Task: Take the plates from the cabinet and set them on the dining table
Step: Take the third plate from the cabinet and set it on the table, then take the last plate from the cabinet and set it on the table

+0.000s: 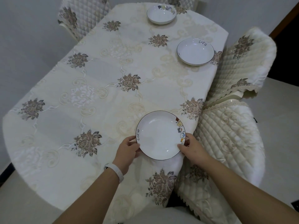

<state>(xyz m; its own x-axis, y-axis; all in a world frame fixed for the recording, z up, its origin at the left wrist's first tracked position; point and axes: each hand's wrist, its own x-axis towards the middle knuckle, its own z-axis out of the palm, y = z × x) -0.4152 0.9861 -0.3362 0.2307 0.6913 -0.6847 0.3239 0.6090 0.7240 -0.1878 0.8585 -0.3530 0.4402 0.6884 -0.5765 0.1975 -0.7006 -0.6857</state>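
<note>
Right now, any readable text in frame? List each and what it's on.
"Life": near plate, left rim, held by left hand and right hand.
"Life": middle plate, far rim.
Far plate: rim print too small to read.
White wristband: no legible text.

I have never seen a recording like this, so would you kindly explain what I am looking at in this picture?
There is no machine here: a person wears a camera on the head, looking forward and down, so you see their own arms. The left hand, with a white wristband, and the right hand grip opposite edges of a white round plate with cartoon figures on its rim, at the near edge of a dining table under a cream flowered tablecloth. Two similar white plates lie further along: one by the right edge, one at the far end. Quilted cream chairs stand around.
</note>
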